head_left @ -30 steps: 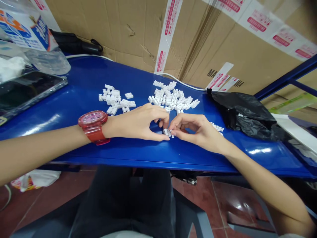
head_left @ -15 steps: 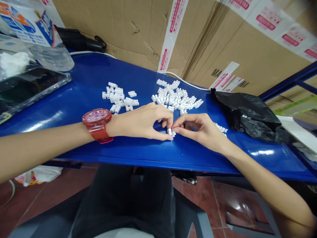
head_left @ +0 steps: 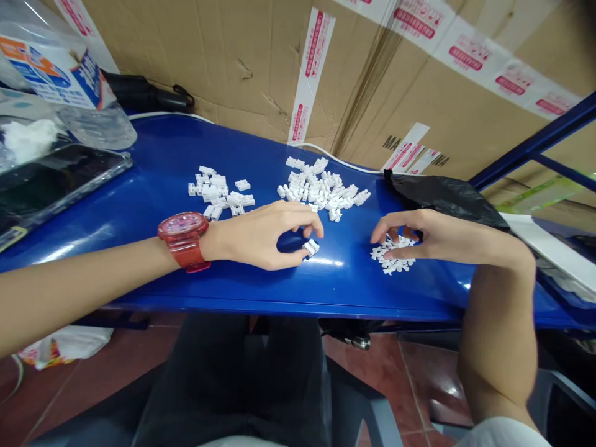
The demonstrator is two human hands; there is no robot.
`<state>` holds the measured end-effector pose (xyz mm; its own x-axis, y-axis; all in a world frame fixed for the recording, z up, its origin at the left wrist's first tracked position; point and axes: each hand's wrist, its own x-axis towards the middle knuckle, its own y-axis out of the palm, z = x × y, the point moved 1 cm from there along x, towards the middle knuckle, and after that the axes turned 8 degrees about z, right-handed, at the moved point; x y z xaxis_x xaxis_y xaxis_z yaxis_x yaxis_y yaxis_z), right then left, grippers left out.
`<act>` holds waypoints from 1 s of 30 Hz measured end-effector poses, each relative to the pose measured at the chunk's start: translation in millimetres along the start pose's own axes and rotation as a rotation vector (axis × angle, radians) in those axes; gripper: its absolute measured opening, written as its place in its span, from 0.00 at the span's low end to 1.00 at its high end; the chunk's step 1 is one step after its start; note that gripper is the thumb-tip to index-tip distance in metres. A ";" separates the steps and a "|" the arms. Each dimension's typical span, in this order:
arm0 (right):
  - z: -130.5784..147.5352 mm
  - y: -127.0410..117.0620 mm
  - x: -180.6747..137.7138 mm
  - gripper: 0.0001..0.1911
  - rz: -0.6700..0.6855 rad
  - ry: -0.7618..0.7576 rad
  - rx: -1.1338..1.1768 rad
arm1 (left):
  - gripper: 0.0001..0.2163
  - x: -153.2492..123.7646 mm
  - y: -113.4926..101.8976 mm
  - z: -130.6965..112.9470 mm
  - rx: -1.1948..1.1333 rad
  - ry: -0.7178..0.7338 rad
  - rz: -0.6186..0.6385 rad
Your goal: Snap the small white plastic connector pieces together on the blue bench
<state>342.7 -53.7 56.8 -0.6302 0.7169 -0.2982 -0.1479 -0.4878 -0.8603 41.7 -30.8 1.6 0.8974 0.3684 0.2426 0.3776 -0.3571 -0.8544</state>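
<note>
Near the front of the blue table, my left hand has its thumb and index finger around a small white plastic connector, with the thumb tip against it. A red watch is on that wrist. My right hand hovers with fingers curved and apart over a heap of tiny white plastic pieces, partly covering it. Beyond my left hand lies a pile of white connectors. Another group of white blocky connectors is spread further left.
A dark phone, a plastic bottle and a black umbrella occupy the left side. Large cardboard boxes stand along the back, with a white cable before them. A black plastic bag lies behind my right hand.
My right hand has left the connector at my left fingers and moved right, over the heap of tiny pieces. My left hand stays by the connector. The view has shifted slightly.
</note>
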 end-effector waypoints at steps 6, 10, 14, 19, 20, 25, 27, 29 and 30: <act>7.3 13.8 12.6 0.06 -0.048 -0.025 -0.019 | 0.05 0.7 0.2 5.2 -0.021 -0.026 0.010; 18.9 21.2 21.8 0.04 -0.111 -0.058 0.002 | 0.12 1.0 -1.7 4.3 -0.050 -0.063 -0.008; 27.3 26.8 27.0 0.04 -0.128 -0.086 -0.032 | 0.09 1.7 -1.3 2.4 -0.044 -0.007 0.011; 28.5 28.7 28.6 0.04 -0.118 -0.110 -0.085 | 0.09 2.0 0.5 14.4 0.093 -0.138 -0.089; 28.4 28.7 28.9 0.04 -0.120 -0.110 -0.097 | 0.10 1.3 -1.1 18.1 0.151 -0.190 -0.138; 29.6 28.8 30.1 0.05 -0.176 -0.107 -0.147 | 0.16 -8.6 -27.5 35.8 0.347 -0.276 -0.207; 31.2 28.3 29.7 0.04 -0.223 -0.106 -0.145 | 0.16 -15.2 -41.2 42.9 0.345 -0.280 -0.119; 33.4 27.4 28.6 0.03 -0.281 -0.096 -0.111 | 0.17 -22.1 -51.2 49.1 0.304 -0.290 -0.027; 34.5 27.1 28.1 0.03 -0.309 -0.087 -0.082 | 0.17 -24.8 -53.9 51.1 0.272 -0.293 0.016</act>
<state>294.7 -63.9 39.4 -0.6279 0.7781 0.0157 -0.2831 -0.2095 -0.9359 -12.6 23.2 18.1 0.7845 0.6083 0.1208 0.2548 -0.1385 -0.9570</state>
